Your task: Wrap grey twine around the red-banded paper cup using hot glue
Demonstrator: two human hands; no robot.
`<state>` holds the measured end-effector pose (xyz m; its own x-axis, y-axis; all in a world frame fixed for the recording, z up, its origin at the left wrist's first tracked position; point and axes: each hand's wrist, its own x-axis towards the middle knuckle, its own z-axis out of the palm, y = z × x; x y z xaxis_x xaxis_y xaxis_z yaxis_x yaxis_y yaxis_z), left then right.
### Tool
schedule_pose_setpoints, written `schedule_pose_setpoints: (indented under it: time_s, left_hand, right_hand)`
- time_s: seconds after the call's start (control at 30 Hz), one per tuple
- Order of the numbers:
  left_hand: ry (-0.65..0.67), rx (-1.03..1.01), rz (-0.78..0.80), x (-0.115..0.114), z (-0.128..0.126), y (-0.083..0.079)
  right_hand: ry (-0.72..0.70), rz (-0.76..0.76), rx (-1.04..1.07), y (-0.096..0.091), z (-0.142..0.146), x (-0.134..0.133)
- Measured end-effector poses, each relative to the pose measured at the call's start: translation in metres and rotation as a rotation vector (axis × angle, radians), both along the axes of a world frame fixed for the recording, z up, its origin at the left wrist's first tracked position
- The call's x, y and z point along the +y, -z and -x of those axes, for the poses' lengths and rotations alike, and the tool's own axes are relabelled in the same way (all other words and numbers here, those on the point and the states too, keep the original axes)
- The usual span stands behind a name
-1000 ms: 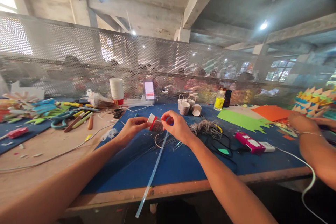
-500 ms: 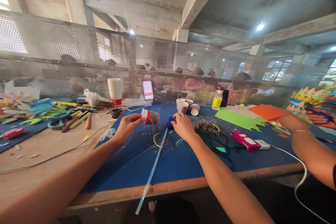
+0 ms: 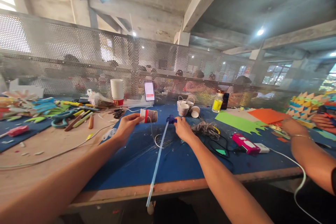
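My left hand (image 3: 127,124) holds a small paper cup (image 3: 148,115) on its side, white with a red band and wrapped in brown twine, above the blue mat (image 3: 168,161). A thin cord hangs from the cup and loops on the mat. My right hand (image 3: 183,128) is closed on the blue glue gun (image 3: 171,119), whose long clear glue stick (image 3: 156,162) trails back past the table's front edge.
Small paper cups (image 3: 187,107), a twine bundle (image 3: 206,128), a yellow bottle (image 3: 217,103), a pink tool (image 3: 245,143), and green and orange paper (image 3: 241,121) lie on the mat. Scissors and coloured scraps (image 3: 60,119) lie left. Another person's arm (image 3: 308,152) rests at right.
My right hand left the cup, dropped to the mat and took hold of the glue gun. My left hand moved the cup slightly left and up.
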<state>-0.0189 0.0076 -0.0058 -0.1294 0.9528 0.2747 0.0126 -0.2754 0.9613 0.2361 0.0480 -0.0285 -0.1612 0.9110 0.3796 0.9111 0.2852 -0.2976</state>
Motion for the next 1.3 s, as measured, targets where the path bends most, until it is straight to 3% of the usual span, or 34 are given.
schedule_pose_setpoints:
  time_s: [0.23,0.37,0.47,0.6,0.83,1.3]
  left_hand:
    - [-0.029,0.017,-0.019,-0.001,-0.001,-0.001]
    - [0.006,0.008,0.0,-0.003,-0.004,-0.003]
    - [0.003,0.032,-0.015,-0.005,-0.005,-0.003]
    - [0.012,0.055,-0.001,-0.008,-0.005,-0.005]
    - [0.019,0.134,-0.049,-0.01,-0.006,-0.008]
    - [0.022,0.132,-0.069,-0.009,-0.006,-0.007]
  right_hand:
    - [-0.056,-0.061,0.236,-0.015,-0.001,0.008]
    - [-0.194,-0.122,0.505,-0.019,0.004,0.0]
    - [-0.31,-0.075,0.647,-0.024,0.01,-0.01]
    - [-0.424,0.035,0.621,-0.032,0.017,-0.028]
    - [-0.527,0.072,0.544,-0.034,0.025,-0.045]
    - [-0.468,0.012,0.433,-0.03,0.026,-0.042]
